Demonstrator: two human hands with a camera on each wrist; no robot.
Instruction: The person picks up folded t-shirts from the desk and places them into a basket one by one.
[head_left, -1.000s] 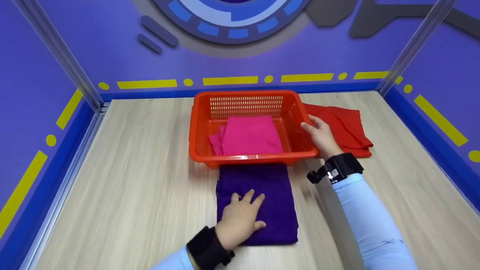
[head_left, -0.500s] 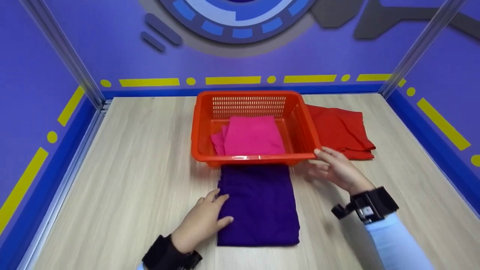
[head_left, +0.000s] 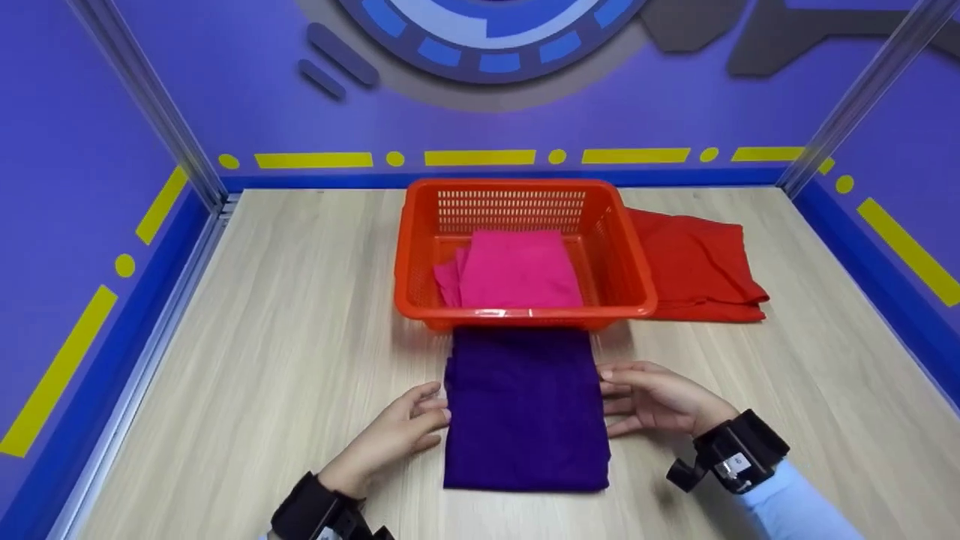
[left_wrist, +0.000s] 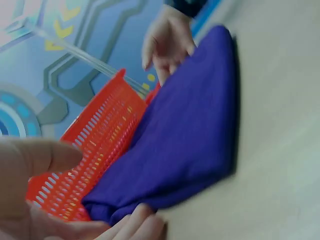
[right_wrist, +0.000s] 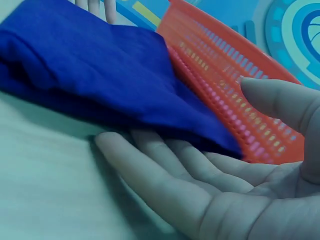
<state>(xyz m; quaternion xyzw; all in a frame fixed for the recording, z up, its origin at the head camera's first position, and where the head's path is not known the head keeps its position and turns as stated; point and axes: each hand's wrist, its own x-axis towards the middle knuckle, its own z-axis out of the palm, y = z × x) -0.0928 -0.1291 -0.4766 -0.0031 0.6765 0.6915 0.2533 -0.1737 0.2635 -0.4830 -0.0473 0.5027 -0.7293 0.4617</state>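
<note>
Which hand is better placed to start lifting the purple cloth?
Right hand, slightly, I'd judge: some fingers seem tucked under the cloth. The left hand is at the opposite edge, none visibly underneath.

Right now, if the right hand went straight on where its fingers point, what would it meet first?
Likely the purple cloth; the right hand is at its edge, perhaps touching.
</note>
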